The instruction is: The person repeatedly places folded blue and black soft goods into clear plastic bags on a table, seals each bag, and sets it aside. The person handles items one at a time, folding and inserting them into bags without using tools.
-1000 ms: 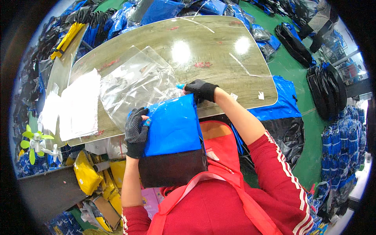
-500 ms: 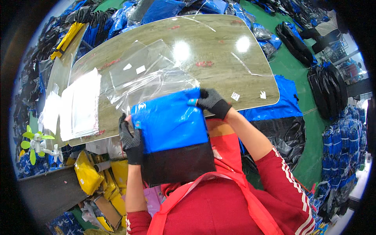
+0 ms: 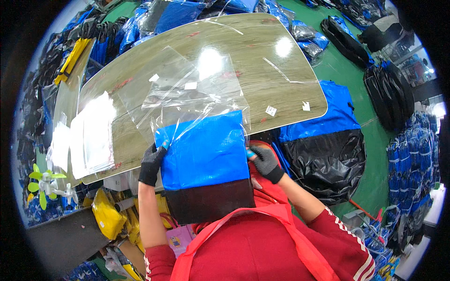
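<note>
**Between two gloved hands: one blue-and-black bag**

At the near edge of the wooden table (image 3: 290, 61), a folded blue-and-black bag (image 3: 206, 164) sits squarely between both hands, its top edge tucked into the mouth of a clear plastic sleeve (image 3: 187, 93). One bag, one sleeve around it, two black gloves. Left hand (image 3: 152, 164) is closed on the bag's left edge, right hand (image 3: 265, 161) pinched shut on the right edge. One stack of white sheets (image 3: 91, 136) lies off to the left, well apart.
</note>
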`<control>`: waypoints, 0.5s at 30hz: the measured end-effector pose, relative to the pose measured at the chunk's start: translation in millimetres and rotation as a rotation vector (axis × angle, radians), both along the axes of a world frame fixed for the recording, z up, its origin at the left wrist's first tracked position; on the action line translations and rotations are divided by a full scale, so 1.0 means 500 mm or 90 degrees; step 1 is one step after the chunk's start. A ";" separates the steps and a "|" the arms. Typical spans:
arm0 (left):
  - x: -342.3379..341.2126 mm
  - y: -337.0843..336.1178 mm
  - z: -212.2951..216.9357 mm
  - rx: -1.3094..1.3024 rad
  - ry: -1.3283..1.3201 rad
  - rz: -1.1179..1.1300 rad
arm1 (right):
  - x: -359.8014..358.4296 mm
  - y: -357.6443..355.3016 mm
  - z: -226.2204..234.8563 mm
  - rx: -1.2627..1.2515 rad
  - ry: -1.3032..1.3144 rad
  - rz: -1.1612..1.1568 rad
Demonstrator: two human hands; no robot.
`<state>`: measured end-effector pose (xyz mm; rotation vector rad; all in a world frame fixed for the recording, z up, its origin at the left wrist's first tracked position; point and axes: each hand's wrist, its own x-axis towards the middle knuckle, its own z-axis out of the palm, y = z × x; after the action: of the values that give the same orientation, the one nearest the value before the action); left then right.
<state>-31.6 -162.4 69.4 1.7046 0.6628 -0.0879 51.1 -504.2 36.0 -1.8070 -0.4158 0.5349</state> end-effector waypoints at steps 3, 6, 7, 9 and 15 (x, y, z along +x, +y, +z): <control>0.001 -0.048 0.011 0.097 -0.063 -0.009 | 0.045 -0.016 0.023 0.186 0.162 -0.118; -0.027 -0.089 0.036 0.314 -0.134 -0.072 | 0.019 -0.022 0.040 0.175 0.205 0.053; -0.041 -0.101 0.045 0.188 -0.134 -0.057 | 0.004 -0.027 0.043 0.128 0.225 0.104; -0.080 -0.129 0.063 0.124 -0.124 -0.090 | -0.037 -0.060 0.038 0.115 0.247 -0.034; -0.121 -0.227 0.008 0.021 0.067 -0.233 | 0.011 -0.173 -0.006 -0.082 0.182 -0.004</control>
<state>-92.0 -276.1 73.6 1.8460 0.4232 -0.4280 56.5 -590.4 33.2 -1.8197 -0.1831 0.8185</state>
